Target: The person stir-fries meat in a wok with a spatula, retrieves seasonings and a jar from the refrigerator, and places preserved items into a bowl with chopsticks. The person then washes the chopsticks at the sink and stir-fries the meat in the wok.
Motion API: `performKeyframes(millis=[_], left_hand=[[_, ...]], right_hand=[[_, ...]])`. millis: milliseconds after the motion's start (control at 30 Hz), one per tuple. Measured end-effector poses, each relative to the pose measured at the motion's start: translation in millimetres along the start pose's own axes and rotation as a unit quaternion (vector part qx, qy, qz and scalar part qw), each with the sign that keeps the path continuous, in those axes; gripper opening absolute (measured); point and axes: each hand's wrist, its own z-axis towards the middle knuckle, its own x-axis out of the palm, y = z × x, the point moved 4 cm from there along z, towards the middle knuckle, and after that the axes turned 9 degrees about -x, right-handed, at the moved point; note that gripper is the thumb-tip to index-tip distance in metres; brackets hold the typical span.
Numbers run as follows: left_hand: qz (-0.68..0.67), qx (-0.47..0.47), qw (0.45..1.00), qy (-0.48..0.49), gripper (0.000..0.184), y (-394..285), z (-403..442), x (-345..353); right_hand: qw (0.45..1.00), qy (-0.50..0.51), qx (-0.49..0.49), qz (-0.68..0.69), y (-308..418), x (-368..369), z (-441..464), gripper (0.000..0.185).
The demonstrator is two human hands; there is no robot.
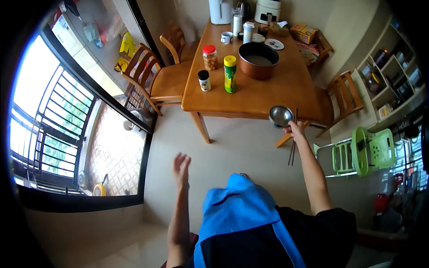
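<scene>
A small metal bowl [281, 116] and a pair of dark chopsticks [293, 147] are both in my right hand [296, 129], whose fingers close on them at the table's front edge. My left hand [181, 164] is raised over the floor, its fingers apart and nothing in them. On the wooden table [259, 100] stand a green bottle with a yellow cap [230, 75], a small jar with a black lid [204, 81], a red-lidded jar [210, 58] and a large brown pot [258, 67] holding something pale.
Wooden chairs [167, 82] flank the table on the left, another [344, 96] on the right. A green plastic chair-like item [361, 151] stands at the right. Further back are a mug [227, 37], plates [274, 43] and white appliances [267, 11].
</scene>
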Motion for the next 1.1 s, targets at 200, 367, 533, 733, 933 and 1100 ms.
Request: performKeyframes(millis=[200, 367, 533, 733, 933, 1100], left_hand=[[0.2, 0.091, 0.975, -0.036, 0.069, -100, 182, 59], [0.269, 0.207, 0.934, 0.11, 0.074, -119, 366, 157], [0.341, 0.199, 0.891, 0.226, 0.105, -68, 494, 260], [0.177, 0.151, 0.917, 0.324, 0.107, -46, 525, 319], [0.159, 0.13, 0.932, 0.299, 0.078, -34, 551, 317], [0.178, 0.144, 0.935, 0.271, 0.079, -155, 466, 282]], right_hand=[[0.998, -0.03, 0.055, -0.002, -4, 64, 125, 0.013], [0.992, -0.057, 0.108, 0.04, 20, 96, 148, 0.017], [0.989, -0.108, 0.089, 0.044, 32, 108, 151, 0.021], [0.984, -0.174, 0.045, -0.019, 89, 67, 88, 0.019], [0.964, -0.151, -0.071, -0.207, 222, 98, 40, 0.017], [0.886, -0.047, -0.27, -0.373, 346, 196, 10, 0.016]])
